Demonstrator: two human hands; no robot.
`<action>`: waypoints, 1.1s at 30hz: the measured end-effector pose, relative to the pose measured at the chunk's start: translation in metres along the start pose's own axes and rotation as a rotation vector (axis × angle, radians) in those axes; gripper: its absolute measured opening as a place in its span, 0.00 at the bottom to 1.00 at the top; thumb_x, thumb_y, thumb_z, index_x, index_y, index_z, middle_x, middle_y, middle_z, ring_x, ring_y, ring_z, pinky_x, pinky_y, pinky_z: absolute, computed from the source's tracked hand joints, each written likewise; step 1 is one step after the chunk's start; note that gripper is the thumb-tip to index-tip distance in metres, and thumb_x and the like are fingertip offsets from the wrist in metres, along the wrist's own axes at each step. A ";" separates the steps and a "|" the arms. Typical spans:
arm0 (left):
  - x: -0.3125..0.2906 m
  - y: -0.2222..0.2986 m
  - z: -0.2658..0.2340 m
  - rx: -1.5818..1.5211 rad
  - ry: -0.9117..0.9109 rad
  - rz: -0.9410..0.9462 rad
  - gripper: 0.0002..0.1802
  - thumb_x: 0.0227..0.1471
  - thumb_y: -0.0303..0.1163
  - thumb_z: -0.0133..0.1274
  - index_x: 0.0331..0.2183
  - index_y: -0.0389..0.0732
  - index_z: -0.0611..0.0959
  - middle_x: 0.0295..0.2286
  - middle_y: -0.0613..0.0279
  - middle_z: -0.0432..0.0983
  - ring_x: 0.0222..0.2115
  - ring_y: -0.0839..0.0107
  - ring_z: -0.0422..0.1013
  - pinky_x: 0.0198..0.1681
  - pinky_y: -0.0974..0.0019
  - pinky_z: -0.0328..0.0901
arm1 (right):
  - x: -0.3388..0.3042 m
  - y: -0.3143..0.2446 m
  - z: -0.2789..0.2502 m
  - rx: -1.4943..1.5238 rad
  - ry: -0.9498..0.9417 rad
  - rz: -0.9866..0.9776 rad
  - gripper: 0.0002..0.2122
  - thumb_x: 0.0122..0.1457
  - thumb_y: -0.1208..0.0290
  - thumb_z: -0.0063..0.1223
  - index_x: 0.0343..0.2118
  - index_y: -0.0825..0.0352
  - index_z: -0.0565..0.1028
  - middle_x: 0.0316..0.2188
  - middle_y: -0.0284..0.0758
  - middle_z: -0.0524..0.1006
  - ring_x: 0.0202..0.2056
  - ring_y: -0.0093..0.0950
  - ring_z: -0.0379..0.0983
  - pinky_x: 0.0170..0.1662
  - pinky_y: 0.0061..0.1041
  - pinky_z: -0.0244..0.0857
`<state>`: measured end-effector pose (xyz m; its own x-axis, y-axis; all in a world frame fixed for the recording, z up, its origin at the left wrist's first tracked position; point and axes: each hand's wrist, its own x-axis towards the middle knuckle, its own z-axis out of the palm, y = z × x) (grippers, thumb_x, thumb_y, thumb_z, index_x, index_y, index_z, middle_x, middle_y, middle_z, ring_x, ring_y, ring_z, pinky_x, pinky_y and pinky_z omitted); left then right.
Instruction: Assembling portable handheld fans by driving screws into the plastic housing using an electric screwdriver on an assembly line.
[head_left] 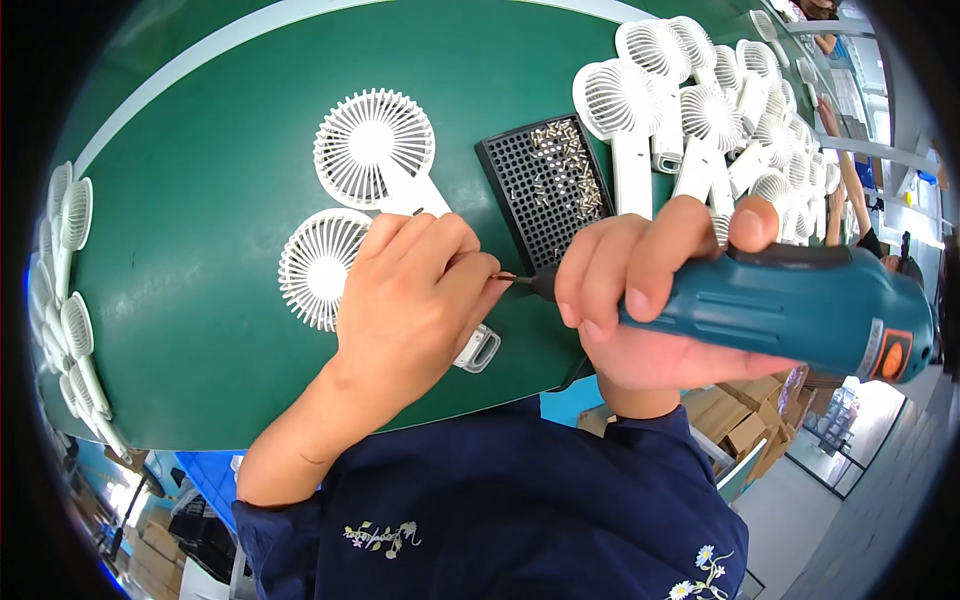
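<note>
My right hand is wrapped round a teal electric screwdriver, held sideways with its bit pointing left. At the bit's tip, the thumb and fingers of my left hand are pinched together. Whatever small piece they hold is hidden by the fingertips. Beneath the left hand lies a white handheld fan, its grille to the left and its looped handle end showing to the right. A second white fan lies just beyond it, its handle partly covered by the hand.
A black perforated tray with many small screws stands beyond the screwdriver bit. White fans are piled at the far right, and several more line the left edge of the green table. Cardboard boxes stand below on the right.
</note>
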<state>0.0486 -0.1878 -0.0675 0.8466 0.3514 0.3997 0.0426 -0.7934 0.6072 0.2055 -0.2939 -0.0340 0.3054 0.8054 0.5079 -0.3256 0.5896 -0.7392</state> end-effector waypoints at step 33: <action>0.001 -0.013 -0.036 0.148 -0.081 -0.123 0.11 0.37 0.26 0.64 0.30 0.44 0.85 0.41 0.71 0.77 0.54 0.61 0.64 0.54 0.56 0.56 | -0.003 0.010 0.027 -0.179 -0.072 -0.080 0.31 0.59 0.38 0.42 0.56 0.57 0.60 0.27 0.37 0.68 0.13 0.29 0.64 0.16 0.31 0.65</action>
<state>0.0297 -0.1597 -0.0507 0.8699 0.4139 0.2682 0.2211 -0.8133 0.5382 0.1776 -0.2890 -0.0313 0.2572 0.7626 0.5935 -0.1372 0.6367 -0.7588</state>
